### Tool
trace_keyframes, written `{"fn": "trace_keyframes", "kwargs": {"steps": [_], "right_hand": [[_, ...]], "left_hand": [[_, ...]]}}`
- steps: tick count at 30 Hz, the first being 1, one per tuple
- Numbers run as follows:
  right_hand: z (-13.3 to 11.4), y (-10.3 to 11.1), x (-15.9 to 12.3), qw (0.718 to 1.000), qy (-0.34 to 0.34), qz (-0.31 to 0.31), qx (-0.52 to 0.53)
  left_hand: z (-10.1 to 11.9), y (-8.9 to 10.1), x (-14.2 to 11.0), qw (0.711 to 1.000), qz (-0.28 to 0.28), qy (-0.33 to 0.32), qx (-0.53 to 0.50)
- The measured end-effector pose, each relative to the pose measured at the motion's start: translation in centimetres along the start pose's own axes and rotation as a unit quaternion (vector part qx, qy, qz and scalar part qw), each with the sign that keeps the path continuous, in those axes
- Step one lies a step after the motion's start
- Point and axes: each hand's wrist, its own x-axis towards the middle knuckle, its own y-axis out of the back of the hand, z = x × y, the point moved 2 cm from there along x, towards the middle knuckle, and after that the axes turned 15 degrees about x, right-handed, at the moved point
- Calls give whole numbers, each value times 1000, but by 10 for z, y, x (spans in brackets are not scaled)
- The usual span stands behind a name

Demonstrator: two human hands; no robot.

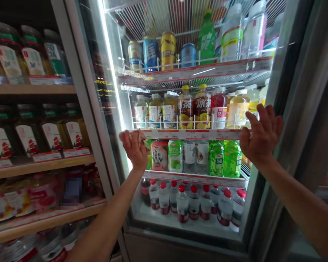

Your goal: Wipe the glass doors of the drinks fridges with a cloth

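Reaching out on both sides of the frame!

Look at the left hand (135, 150), left of centre: fingers curled over a pale, crumpled, soft-looking cloth (140, 133), bunched beneath the fingertips in front of a tall, clear glass door with dark metal edging (186, 236). Across to the right of centre, and there's the right hand (264, 140), raised, fingers spread and bent, nothing in its grasp; whether those fingertips meet the glass, I cannot tell. Behind the pane, what a line-up: brown iced-tea bottles with yellow caps (185, 103) at mid-frame, clear plastic bottles with red caps (182, 203) at bottom centre, a tall green bottle (207, 40) up top. Away on the left side, light-brown wooden shelves (43, 167) carry more drinks.

Now, the handling! That cloth looks light, limp and hard to harm; a loose edge could slip away, so the place to hold is the thick bunched middle, under flat fingers. The glass is another story: likely stiff, smooth, slippery to bare skin and brittle under a knock, best met with a broad, even touch, any firm hold belonging on the metal edging.
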Motion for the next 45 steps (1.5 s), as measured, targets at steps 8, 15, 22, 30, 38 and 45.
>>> {"fn": "trace_keyframes", "kwargs": {"steps": [8,15,22,30,38,45], "right_hand": [[0,1,-1,1000,19,2,-9],[0,1,-1,1000,15,5,-8],[-2,2,-2,1000,16,4,-10],[-3,3,-4,1000,8,-4,-18],[-3,2,-6,1000,12,4,-15],[-3,3,-8,1000,11,-2,-3]], "left_hand": [[-4,2,1,977,-66,-197,-48],[2,7,-22,995,-66,-75,-24],[-1,9,-3,994,-27,-104,-27],[69,-6,2,953,-74,-284,-77],[85,-13,27,982,-37,-176,-52],[82,-19,46,986,-15,-151,-69]]}}
